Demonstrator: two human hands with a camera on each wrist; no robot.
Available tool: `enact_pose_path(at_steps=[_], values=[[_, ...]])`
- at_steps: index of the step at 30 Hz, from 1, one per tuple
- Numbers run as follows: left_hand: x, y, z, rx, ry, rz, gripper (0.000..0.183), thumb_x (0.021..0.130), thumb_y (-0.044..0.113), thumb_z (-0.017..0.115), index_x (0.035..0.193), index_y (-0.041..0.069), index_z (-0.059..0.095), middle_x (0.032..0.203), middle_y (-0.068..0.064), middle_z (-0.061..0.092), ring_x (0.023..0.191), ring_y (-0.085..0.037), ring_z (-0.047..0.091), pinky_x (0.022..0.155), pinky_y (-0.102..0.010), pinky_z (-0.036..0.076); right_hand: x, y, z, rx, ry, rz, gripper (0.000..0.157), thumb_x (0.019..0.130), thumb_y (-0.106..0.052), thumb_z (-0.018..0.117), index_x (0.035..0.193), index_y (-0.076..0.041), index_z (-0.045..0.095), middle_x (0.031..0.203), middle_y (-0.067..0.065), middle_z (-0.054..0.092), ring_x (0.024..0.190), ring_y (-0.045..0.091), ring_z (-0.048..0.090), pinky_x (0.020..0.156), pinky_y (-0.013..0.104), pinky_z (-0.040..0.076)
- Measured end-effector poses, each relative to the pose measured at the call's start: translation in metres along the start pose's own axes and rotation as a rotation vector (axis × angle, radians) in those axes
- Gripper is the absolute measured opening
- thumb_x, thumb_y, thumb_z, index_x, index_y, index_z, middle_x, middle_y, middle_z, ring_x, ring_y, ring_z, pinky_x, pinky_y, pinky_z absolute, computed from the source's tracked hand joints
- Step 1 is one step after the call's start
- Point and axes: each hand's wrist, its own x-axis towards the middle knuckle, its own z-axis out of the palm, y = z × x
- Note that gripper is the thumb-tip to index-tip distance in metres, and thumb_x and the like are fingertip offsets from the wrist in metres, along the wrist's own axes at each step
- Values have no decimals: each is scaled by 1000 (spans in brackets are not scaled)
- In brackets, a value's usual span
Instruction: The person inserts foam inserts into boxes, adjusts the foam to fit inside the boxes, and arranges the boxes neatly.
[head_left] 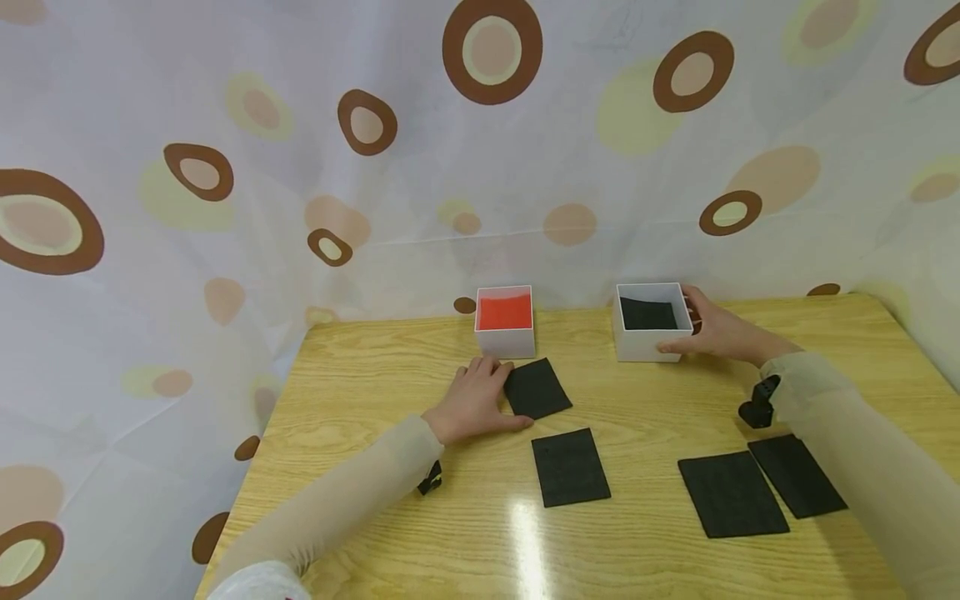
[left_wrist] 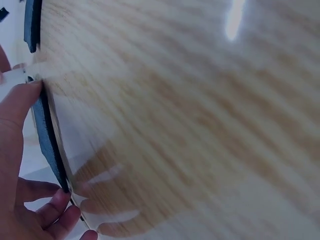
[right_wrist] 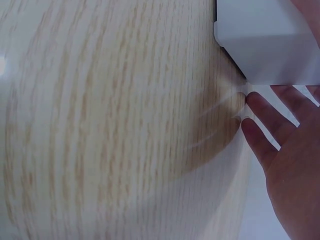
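Note:
My left hand [head_left: 474, 406] holds a black square sheet [head_left: 538, 389] at its left side, thumb at the near corner and fingers at the far one. The left wrist view shows this sheet [left_wrist: 46, 135] edge-on between thumb and fingers, low over the wood. At the back right, my right hand [head_left: 723, 331] grips a white box [head_left: 637, 347] by its right side, thumb on the front wall and fingers round the side. Black sheets [head_left: 648, 315] lie inside it. In the right wrist view two fingers of the right hand [right_wrist: 292, 155] extend beside the box [right_wrist: 270, 55].
A second white box [head_left: 506, 343] with a red sheet [head_left: 505, 313] inside stands at the back, left of the other. Loose black squares lie nearer: one in the middle [head_left: 572, 468] and two at right [head_left: 733, 495]. A patterned curtain [head_left: 420, 183] hangs behind the wooden table [head_left: 360, 375].

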Motion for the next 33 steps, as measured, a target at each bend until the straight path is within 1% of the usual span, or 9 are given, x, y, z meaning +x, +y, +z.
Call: enact_pose_path(at_steps=[4,9,15,19,23,25,30,31,33], values=[[0,0,-1,11,-2,3,91,86,70,72,150,9,50,133,-7,50,122,-23,46,94,-41,43,0,-1,0,7,-5,-3,102,93,-20,80,161,-7,5,148,25,36,123,40,48,97,46,46],[0,-1,-2,11,-2,10,87,85,68,73,144,8,54,134,-8,49,123,-24,46,95,-43,44,-1,-2,-1,13,-8,-1,102,93,-20,80,161,-6,5,147,25,36,123,40,48,97,46,46],[0,-3,0,29,6,35,83,85,69,71,141,10,55,138,-6,49,127,-23,48,99,-45,46,0,0,0,6,-4,3,102,93,-20,81,161,-6,5,148,26,36,124,41,48,100,53,46],[-1,-4,-1,8,1,40,83,86,68,70,143,10,54,142,-6,49,132,-24,48,103,-48,47,1,2,0,-4,3,10,103,92,-21,81,161,-5,6,148,27,36,126,43,46,103,60,44],[-2,-3,-3,-15,2,49,83,87,66,71,145,10,53,144,-6,49,133,-24,47,105,-49,47,2,5,1,-15,6,15,103,92,-22,81,161,-5,5,148,27,36,126,43,47,103,61,43],[-2,-3,-3,-17,3,51,87,86,67,71,148,10,50,146,-7,48,134,-24,46,106,-49,47,3,6,1,-16,8,15,103,92,-21,81,161,-5,5,149,27,36,126,43,46,103,61,43],[-1,-3,-1,-40,-16,38,112,80,75,73,162,9,33,155,-9,41,141,-26,41,109,-50,45,3,6,1,-19,6,16,103,93,-22,81,161,-6,5,148,26,36,125,43,46,102,58,44],[-1,-3,-1,-51,-21,31,115,80,76,74,163,8,31,155,-10,40,141,-27,40,109,-50,45,3,5,1,-19,5,16,103,93,-22,81,161,-6,5,148,26,36,124,42,47,101,57,45],[-1,-5,0,-51,-26,22,115,79,75,75,162,7,33,152,-10,41,138,-26,41,108,-47,46,2,4,1,-12,2,14,102,93,-21,80,161,-6,6,146,26,38,122,41,48,98,53,46]])
